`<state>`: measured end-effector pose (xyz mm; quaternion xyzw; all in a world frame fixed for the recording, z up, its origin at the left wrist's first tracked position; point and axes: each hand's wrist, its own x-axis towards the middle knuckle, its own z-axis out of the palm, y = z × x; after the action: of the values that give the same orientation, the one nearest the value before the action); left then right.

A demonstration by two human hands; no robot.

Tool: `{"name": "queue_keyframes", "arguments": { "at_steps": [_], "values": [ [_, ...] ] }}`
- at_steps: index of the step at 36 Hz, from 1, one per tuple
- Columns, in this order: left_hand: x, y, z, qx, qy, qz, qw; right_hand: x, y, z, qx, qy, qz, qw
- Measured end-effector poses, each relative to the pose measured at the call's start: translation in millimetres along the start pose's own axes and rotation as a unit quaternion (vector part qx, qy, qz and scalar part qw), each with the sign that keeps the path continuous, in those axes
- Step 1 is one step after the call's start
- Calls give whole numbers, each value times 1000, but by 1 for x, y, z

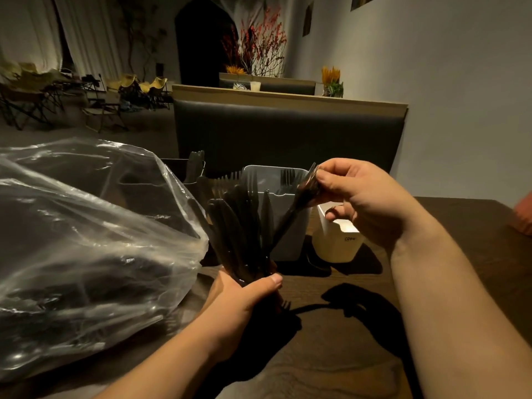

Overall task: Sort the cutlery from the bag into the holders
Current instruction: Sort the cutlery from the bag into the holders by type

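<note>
From the head view, the dark wooden table [483, 240] ran to its far edge under a black padded bench back [288, 131], and bare wood lay open between the two forearms. A large crinkled clear plastic bag [86, 240], full of dark cutlery, crowded the table's left side, its glossy edge just beside the left hand [244, 295]. That hand was curled tight round the handles of an upright bundle of black plastic knives and forks [241, 226], serrated blades and tines fanning upward. The right hand [362, 203], raised above it, pinched the head of a slim black plastic utensil [305, 194] between thumb and forefinger, its other fingers loosely bent; the handle slanted down to the bundle, and its kind could not be told. Behind the bundle stood a smooth grey rectangular plastic holder [293, 240] with forks in it, and a white paper tub [336, 243] sat just to its right. A dark holder [184, 168] showed behind the bag.
</note>
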<state>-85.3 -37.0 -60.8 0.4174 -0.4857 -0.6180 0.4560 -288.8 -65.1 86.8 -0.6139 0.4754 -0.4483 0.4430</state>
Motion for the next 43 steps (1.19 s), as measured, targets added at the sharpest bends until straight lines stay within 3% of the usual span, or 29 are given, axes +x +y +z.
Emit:
{"name": "queue_keyframes", "arguments": {
  "at_steps": [5, 9, 13, 22, 29, 38, 40, 43],
  "values": [
    [0, -1, 1, -23, 16, -30, 999, 5, -2, -1, 64, 136, -44, 988],
    [0, 2, 4, -58, 34, -43, 997, 5, -13, -4, 147, 265, -132, 944],
    [-1, 7, 8, -35, 43, -26, 998, 6, -22, -7, 75, 348, -232, 905],
    [-3, 7, 8, 25, 55, 14, 998, 30, -9, 1, -94, 341, -262, 898],
    [0, 5, 5, 74, 53, 18, 996, 31, -9, 0, -123, 351, -309, 875],
    [-3, 6, 8, 130, 48, 81, 987, 46, 16, 17, -250, 249, -266, 897],
    [-1, 4, 7, 137, 58, 79, 986, 45, 15, 18, -247, 249, -272, 896],
    [2, 1, 6, 133, 100, 55, 984, 41, 3, 10, -180, 311, -313, 879]
  ]
}}
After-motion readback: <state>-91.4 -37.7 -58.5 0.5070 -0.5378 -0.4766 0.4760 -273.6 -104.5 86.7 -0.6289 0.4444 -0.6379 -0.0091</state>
